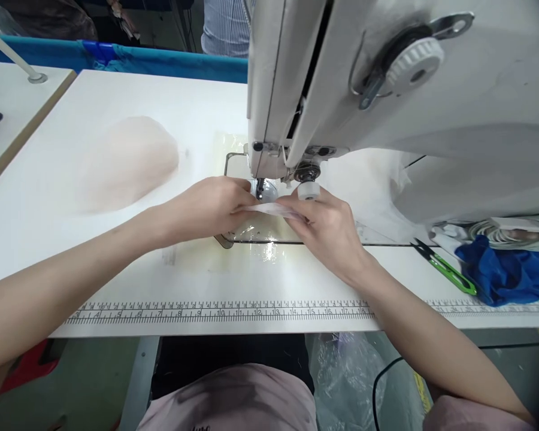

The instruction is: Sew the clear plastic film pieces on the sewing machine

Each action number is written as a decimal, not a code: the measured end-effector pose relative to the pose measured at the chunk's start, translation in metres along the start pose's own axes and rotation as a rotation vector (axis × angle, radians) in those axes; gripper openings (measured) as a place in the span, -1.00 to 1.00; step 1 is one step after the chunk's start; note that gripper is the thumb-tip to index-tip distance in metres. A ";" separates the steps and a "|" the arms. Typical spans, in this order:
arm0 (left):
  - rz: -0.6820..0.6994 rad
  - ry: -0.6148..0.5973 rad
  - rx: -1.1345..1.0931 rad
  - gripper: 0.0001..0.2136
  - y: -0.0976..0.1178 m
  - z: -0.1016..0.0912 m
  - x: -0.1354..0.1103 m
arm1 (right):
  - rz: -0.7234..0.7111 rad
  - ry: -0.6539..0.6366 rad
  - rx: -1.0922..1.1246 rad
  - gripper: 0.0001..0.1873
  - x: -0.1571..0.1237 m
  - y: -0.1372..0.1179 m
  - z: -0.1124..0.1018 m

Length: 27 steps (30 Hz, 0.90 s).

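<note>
At the left of the white counter (130,263), a pale pinkish patch (137,161) is visible; whether it is sheer material or a reflection cannot be told. To its right, the left hand (215,206) extends toward the machine, its fingers closed in a pinch on the left end of a narrow white strip (272,208). This grip should be light, since firm pressure may crease thin material.

The strip spans the gap between the hands, on the near side of the presser foot (260,188). It should be held evenly tensioned and free of twist. Whether it touches the plate below cannot be determined.

The right hand (332,227) pinches the right end between thumb and fingers, just beside the white knob (308,191). Matching the tension of both hands should prevent skewing. Fingers should be kept clear of the needle area.

Farther right, green-handled snips (451,270) lie beside a blue cloth (507,269), well apart from the strip.
</note>
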<state>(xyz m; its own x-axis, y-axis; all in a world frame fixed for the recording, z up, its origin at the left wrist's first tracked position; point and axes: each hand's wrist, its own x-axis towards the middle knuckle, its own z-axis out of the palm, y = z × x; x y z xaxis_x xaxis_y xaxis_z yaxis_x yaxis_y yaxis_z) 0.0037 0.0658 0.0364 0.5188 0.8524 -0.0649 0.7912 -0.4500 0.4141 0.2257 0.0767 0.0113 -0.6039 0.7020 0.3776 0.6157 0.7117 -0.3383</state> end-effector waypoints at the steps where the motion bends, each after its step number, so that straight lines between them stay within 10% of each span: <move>1: -0.003 -0.012 -0.064 -0.77 -0.002 -0.002 0.001 | 0.003 0.016 -0.004 -0.76 0.000 0.001 0.001; 7: 0.122 0.048 -0.198 -0.66 -0.009 0.008 -0.008 | -0.049 -0.043 -0.013 -0.80 -0.001 -0.003 0.000; 14: 0.407 0.463 0.527 -0.77 0.000 0.045 -0.033 | -0.286 -0.068 -0.125 -0.85 -0.008 -0.006 0.001; 27: 0.341 0.385 0.496 -0.72 0.002 0.043 -0.037 | -0.300 -0.047 -0.158 -0.80 -0.006 -0.005 0.004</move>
<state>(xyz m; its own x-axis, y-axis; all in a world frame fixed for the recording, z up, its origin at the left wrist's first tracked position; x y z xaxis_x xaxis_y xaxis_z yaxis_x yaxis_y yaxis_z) -0.0003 0.0221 0.0008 0.6846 0.6352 0.3575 0.7069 -0.6982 -0.1133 0.2241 0.0688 0.0070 -0.7905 0.4650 0.3987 0.4756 0.8761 -0.0789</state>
